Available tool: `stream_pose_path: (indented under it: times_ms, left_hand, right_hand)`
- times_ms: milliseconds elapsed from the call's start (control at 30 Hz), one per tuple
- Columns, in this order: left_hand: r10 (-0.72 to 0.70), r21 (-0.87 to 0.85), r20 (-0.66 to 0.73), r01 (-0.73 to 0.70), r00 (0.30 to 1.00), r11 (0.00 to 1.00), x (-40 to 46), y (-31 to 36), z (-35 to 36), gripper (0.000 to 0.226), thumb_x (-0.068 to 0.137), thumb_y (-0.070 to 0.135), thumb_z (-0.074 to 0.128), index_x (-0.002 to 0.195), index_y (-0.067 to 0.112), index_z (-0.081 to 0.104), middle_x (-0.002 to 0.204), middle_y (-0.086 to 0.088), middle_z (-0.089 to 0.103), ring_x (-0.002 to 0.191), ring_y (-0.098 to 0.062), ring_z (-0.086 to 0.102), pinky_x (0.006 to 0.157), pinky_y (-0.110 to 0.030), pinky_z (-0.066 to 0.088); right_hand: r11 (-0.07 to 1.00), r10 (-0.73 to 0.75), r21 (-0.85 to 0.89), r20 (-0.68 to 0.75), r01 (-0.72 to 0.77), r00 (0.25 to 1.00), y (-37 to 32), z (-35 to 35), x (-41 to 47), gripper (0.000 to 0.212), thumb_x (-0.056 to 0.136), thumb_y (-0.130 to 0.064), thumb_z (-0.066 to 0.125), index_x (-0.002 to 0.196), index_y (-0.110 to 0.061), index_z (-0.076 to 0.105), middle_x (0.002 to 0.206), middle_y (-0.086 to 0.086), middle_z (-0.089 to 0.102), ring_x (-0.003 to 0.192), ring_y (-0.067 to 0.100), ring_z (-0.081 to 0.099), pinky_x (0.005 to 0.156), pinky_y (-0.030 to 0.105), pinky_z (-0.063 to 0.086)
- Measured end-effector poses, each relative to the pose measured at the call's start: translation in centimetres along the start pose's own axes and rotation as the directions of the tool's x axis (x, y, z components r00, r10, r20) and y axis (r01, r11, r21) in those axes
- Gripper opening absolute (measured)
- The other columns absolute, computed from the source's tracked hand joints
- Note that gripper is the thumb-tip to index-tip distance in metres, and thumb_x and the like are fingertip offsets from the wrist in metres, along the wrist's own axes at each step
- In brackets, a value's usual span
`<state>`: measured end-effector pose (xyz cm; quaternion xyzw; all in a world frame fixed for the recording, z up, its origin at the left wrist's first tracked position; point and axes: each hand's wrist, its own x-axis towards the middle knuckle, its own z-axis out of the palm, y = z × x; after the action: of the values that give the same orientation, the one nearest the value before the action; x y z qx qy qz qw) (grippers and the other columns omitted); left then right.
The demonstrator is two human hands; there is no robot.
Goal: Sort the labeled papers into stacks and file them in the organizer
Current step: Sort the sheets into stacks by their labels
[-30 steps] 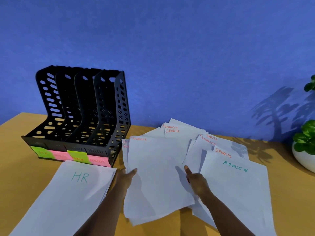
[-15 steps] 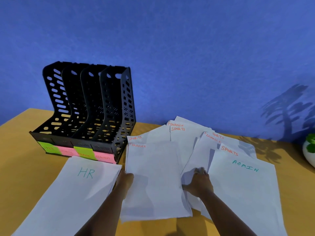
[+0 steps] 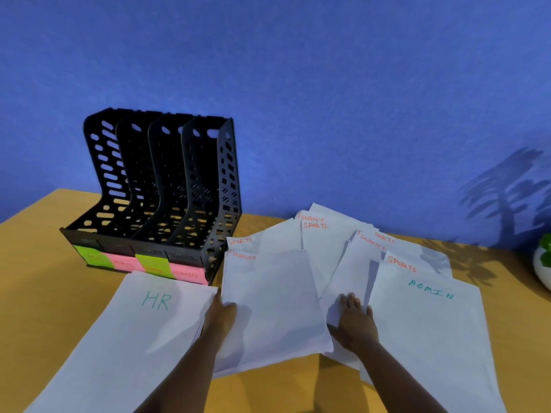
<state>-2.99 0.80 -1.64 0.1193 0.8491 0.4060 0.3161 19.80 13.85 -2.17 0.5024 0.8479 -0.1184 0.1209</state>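
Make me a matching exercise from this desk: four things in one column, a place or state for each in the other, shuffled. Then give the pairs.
Things
1. HR sheet
2. ADMIN sheet
3. organizer
4. left hand

Places or states
A. slots hold no papers, sticky labels on the front
B. far right of the papers, green lettering
C. grips the left edge of the FINANCE sheet
D. just in front of the organizer, left of both hands

Pairs: 1-D, 2-B, 3-A, 4-C

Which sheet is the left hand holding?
The left hand holds the front FINANCE sheet, the big one beside the HR stack, not those fanned behind.
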Motion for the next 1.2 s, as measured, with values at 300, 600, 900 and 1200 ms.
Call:
stream_pose_path:
  times_ms: [300, 600, 900, 1200]
  left_hand:
    - [0.032, 0.017, 0.025, -0.033, 0.999, 0.999, -0.4, 0.0, -0.5, 0.041, 0.091, 0.011, 0.051, 0.131, 0.011, 0.045, 0.13, -0.016, 0.056, 0.115, -0.036, 0.054, 0.098, -0.042, 0.047]
    - [0.039, 0.006, 0.054, -0.04, 0.998, 0.999, -0.2, -0.1, 0.3, 0.037, 0.094, 0.012, 0.045, 0.131, 0.011, 0.047, 0.128, -0.016, 0.057, 0.098, -0.029, 0.055, 0.076, -0.029, 0.043]
    - [0.032, -0.337, 0.149, 0.021, 0.988, 0.941, -0.2, 0.6, 0.0, 0.045, 0.096, 0.028, 0.045, 0.135, 0.005, 0.044, 0.141, -0.016, 0.046, 0.128, -0.036, 0.044, 0.109, -0.046, 0.033]
    - [0.13, -0.067, 0.036, -0.128, 0.991, 0.99, -0.4, 0.4, 0.1, 0.039, 0.088, 0.021, 0.061, 0.121, 0.0, 0.056, 0.123, -0.022, 0.061, 0.114, -0.04, 0.056, 0.101, -0.047, 0.045]
  right_hand:
    - [0.945, 0.096, 0.324, -0.127, -0.05, 0.987, 0.3, -3.3, 0.0, 0.043, 0.103, -0.02, 0.018, 0.136, -0.006, 0.042, 0.137, 0.013, 0.053, 0.129, 0.027, 0.047, 0.117, 0.043, 0.017]
    - [0.861, -0.25, 0.392, -0.229, 0.325, 0.941, -5.1, -4.7, -1.2, 0.043, 0.101, -0.032, 0.026, 0.144, -0.026, 0.033, 0.146, 0.003, 0.044, 0.133, 0.031, 0.041, 0.112, 0.033, 0.025]
    - [0.857, -0.515, 0.108, 0.173, 0.504, 0.84, -8.9, 0.7, -3.8, 0.064, 0.092, -0.05, -0.001, 0.149, -0.024, 0.013, 0.159, 0.0, 0.005, 0.147, 0.024, 0.0, 0.108, 0.066, 0.007]
    - [0.535, -0.5, 0.778, -0.023, 0.329, 0.866, -9.0, -1.5, -4.7, 0.046, 0.09, -0.04, 0.055, 0.131, -0.021, 0.052, 0.143, 0.001, 0.048, 0.122, -0.017, 0.037, 0.116, 0.019, 0.022]
